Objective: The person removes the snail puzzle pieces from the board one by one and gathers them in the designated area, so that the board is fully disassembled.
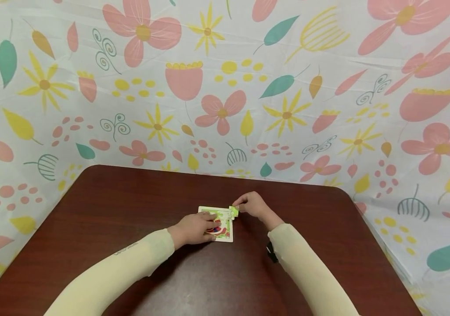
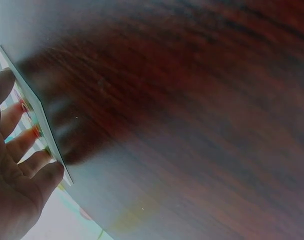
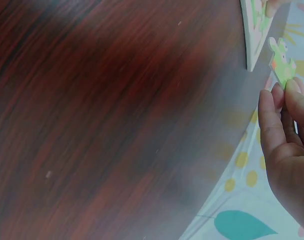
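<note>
A small square puzzle board (image 1: 229,235) with a white rim and a coloured picture lies on the table. My left hand (image 1: 194,228) rests across its left part, fingers spread over the picture and covering much of it. In the left wrist view, fingertips of that hand (image 2: 16,175) touch the face and edge of the board (image 2: 34,105). Over the board's upper right corner, my right hand (image 1: 255,205) pinches a light green puzzle piece (image 1: 233,211) between thumb and fingers. The right wrist view shows this piece (image 3: 282,62) held upright, with knobbed, irregular edges.
The dark reddish-brown wooden table (image 1: 161,193) has rounded far corners. Behind it and along the sides hangs a white cloth (image 1: 225,66) printed with flowers and leaves. A black band (image 1: 272,253) shows at the right wrist.
</note>
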